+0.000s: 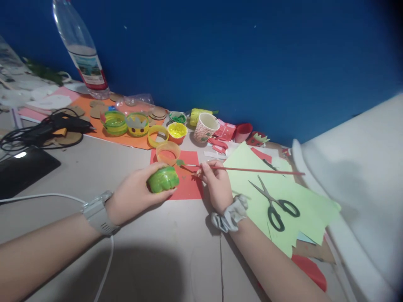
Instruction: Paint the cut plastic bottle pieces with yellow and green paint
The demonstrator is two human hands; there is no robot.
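My left hand (134,193) wraps around a bottle bottom (163,179) painted green with yellow streaks, holding it tilted above the table. In my right hand (215,184) is a paintbrush (258,170) with a long red handle, pinched near its metal collar. Its green-loaded tip points left, a short way from the painted piece. Beneath both lies a red sheet of paper (189,188). At the sheet's back edge stands an orange-tinted plastic ring (168,153). Just behind are a cup of yellow paint (177,132) and a cup of green paint (178,118).
Black-handled scissors (273,205) lie spread on light green paper (302,201) at right. Painted cups (137,124) and a patterned paper cup (206,127) stand behind. Left are a glue gun (66,123), a black device (28,172), a tall bottle (83,54) and a white cable (40,195).
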